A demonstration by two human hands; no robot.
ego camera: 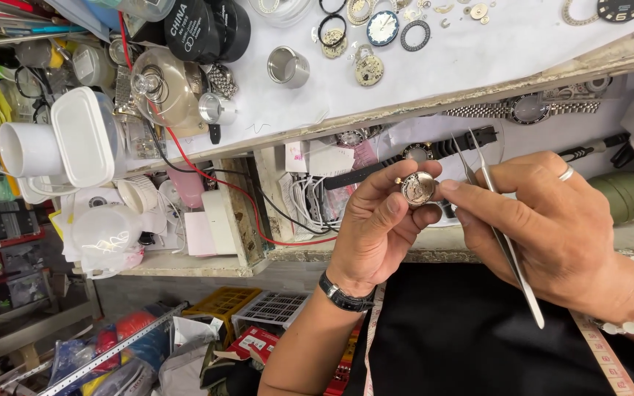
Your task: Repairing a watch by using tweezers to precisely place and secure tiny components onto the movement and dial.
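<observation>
Fingers of left hand point(376, 220) pinch round metal watch movement point(417, 188); right hand point(552, 227) grips slim steel tweezers point(504, 242).

We see a small round watch movement point(417, 188) — silvery metal, with a brass-toned stem jutting from its left edge — raised above the bench edge, its open mechanism facing up at us. It sits pinched at its rim (the fine gearwork is too small to make out). A pair of slim steel tweezers point(504, 242) lies slantwise across the other palm — points upward, just beside the movement, blunt end trailing toward the wrist.
</observation>
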